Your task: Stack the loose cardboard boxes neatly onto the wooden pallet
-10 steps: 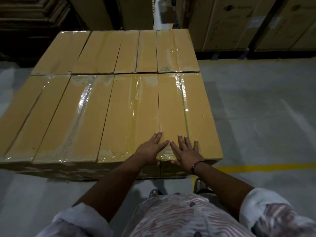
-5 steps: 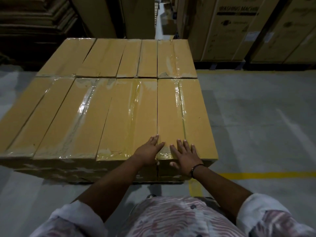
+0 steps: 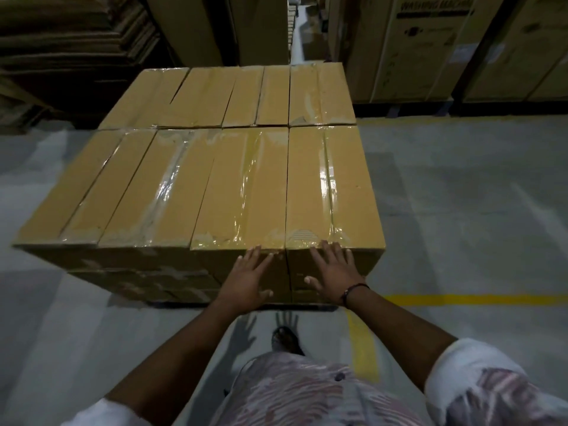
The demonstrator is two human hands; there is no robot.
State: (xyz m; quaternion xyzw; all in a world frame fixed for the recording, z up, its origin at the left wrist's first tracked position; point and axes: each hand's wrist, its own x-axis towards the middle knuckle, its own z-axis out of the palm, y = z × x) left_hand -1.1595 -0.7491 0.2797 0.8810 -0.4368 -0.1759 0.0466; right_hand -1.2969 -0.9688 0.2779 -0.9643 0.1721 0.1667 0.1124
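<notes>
At lower centre, the left hand and right hand press flat, fingers straight and apart (gripping nothing), against the near ends of two taped cardboard boxes, likely squaring the row.

Head view. Stacked cardboard boxes, tops sealed with clear tape, stand in two rows on a grey floor. The left hand and right hand, fingers straight and spread, lie flat against the near faces of two adjoining boxes. A yellow line runs to the right.

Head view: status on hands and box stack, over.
Left hand, right hand open, flat at near ends of box stack. Top level, taped. Nothing in the way.
</notes>
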